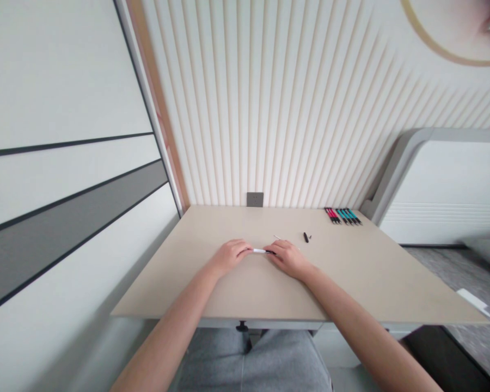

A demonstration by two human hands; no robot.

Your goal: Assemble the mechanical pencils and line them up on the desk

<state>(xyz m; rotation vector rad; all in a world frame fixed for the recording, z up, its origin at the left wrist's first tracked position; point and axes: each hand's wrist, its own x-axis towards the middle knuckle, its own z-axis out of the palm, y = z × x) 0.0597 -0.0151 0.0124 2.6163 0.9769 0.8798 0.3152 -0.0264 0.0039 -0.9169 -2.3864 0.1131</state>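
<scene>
A slim pen barrel (259, 251), white with a black end, lies level between my two hands just above or on the beige desk. My left hand (232, 255) is closed on its left end. On the black right end, the fingers of my right hand (286, 257) are closed, hiding part of it. A thin pale stick (277, 237), perhaps a refill, shows just beyond my right hand. Farther right lies a short black pen part (306, 237), with a tiny metallic piece (310, 237) beside it.
At the desk's back right corner lie several red-and-black pens (332, 215) and several teal-and-black pens (349, 216) in a row. A dark socket (255, 199) sits on the ribbed wall behind the desk (212, 222). A white panelled cabinet (65, 207) stands at left.
</scene>
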